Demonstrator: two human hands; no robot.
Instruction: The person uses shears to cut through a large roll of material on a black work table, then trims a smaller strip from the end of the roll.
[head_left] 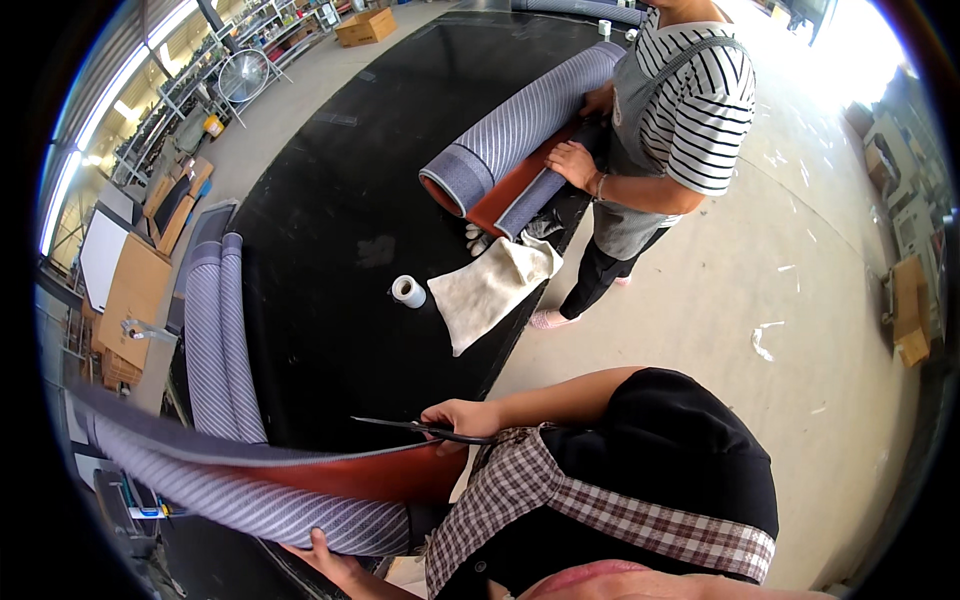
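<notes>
My right hand grips black scissors, their blades pointing left over the edge of a grey striped mat with an orange-red backing. That mat curls across the near end of the black table. Low in the view, my left hand holds the mat's lower edge from underneath; only its fingers show.
A co-worker in a striped shirt and grey apron has both hands on another half-rolled striped mat at the table's far right. A tape roll, a beige cloth and gloves lie mid-table. More striped rolls lie left; cardboard boxes beyond.
</notes>
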